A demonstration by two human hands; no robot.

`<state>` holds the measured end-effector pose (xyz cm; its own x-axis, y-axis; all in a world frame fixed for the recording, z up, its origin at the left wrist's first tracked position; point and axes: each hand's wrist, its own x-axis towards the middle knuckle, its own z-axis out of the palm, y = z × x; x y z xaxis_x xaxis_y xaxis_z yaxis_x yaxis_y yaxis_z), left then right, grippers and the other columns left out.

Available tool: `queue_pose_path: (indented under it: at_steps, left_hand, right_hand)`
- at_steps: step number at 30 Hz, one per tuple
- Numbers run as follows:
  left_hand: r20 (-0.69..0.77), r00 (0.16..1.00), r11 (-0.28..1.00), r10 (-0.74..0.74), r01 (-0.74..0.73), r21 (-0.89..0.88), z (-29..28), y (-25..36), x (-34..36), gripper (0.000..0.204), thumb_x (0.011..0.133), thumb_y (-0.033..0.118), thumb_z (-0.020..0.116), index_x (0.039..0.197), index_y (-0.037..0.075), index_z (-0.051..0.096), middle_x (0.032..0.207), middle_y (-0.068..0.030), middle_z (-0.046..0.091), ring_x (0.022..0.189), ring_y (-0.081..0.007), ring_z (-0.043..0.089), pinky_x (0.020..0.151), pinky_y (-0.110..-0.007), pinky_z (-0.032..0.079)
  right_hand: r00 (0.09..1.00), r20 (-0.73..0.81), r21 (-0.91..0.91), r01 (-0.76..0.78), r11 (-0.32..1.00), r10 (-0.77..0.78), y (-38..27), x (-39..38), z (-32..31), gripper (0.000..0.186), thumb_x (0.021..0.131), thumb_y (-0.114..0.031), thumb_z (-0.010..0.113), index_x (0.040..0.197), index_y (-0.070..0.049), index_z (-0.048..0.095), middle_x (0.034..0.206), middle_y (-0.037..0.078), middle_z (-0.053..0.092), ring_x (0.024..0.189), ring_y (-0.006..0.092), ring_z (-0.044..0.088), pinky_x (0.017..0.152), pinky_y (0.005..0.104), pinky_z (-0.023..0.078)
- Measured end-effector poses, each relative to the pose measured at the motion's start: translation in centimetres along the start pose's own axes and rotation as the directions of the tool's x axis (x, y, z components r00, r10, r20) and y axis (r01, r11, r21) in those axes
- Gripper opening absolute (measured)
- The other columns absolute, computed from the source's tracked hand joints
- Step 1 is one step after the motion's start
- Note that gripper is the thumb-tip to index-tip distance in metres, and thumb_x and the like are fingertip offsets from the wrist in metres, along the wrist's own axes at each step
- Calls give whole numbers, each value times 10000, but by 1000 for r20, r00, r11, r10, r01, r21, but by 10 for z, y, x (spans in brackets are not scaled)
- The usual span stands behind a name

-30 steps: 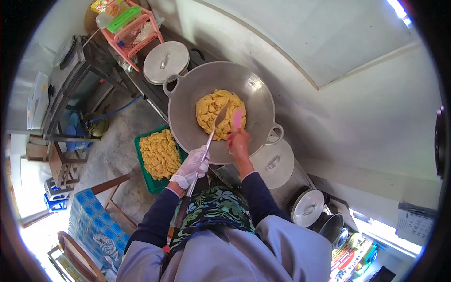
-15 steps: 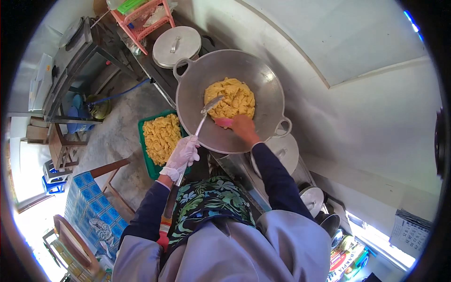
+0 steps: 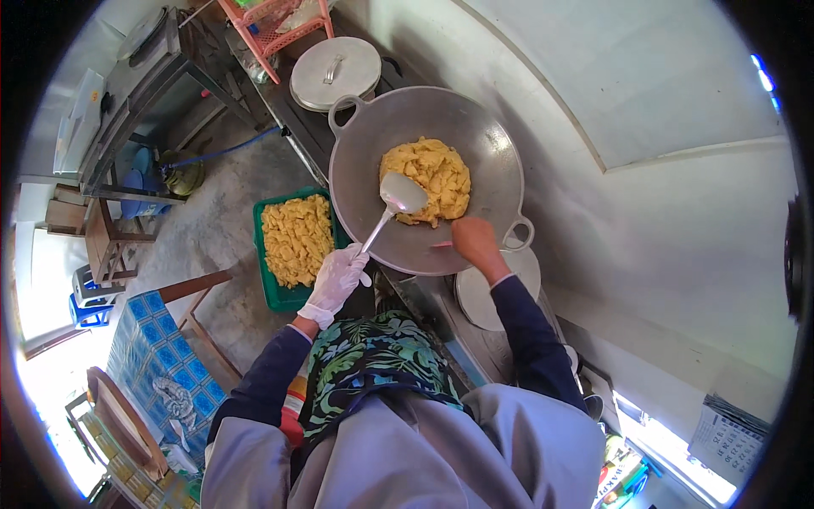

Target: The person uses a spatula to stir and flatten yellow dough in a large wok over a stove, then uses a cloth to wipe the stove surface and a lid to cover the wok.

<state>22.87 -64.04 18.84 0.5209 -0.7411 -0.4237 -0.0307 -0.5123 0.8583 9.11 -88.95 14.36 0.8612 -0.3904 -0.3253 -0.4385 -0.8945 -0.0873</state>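
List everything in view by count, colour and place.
wok: 1, grey, centre
food mass: 1, yellow, in wok
ladle: 1, silver, over wok
tool: 1, pink, over wok, mostly hidden
tray: 1, green, left of wok
food pieces: many, yellow, in tray
round lids: at least 2, grey, beside wok
rack: 1, pink, top edge
bench: 1, dark, upper left
floor: 1, grey, left
tablecloth: 1, blue, lower left
calendar: 1, white, lower right
apron: 1, black and green, on person
sleeves: 2, navy, on forearms
left hand: 1, white glove, on ladle
right hand: 1, bare, on tool
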Motion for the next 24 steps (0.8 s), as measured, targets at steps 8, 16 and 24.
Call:
queue_pose_path:
  at_steps: [8, 16, 24]
  left_hand:
    - [103, 988, 979, 118, -134, 157, -12, -32, -15, 203, 881, 146, 457, 996, -4, 532, 613, -95, 510, 535, -252, 562, 492, -378, 428]
    - [571, 637, -85, 518, -626, 775, -46, 18, 38, 242, 821, 96, 478, 983, -74, 536, 622, -60, 524, 521, -208, 525, 434, -333, 380]
    - [617, 470, -210, 631, -662, 719, -25, 37, 69, 197, 797, 113, 521, 887, -53, 577, 591, -76, 503, 522, -197, 519, 394, -312, 334]
  right_hand:
    - [959, -102, 85, -257, 963, 265, 10, -11, 15, 168, 746, -217, 634, 750, -54, 679, 763, 165, 640, 724, 330, 633, 605, 431, 489]
    - [908, -58, 389, -361, 847, 414, 11, -52, -12, 189, 783, -272, 618, 868, -121, 693, 820, 137, 644, 785, 333, 619, 688, 444, 484]
    - [865, -97, 523, -377, 764, 492, 9, -85, -5, 178, 790, -249, 607, 882, -120, 687, 799, 146, 637, 782, 337, 606, 680, 450, 472]
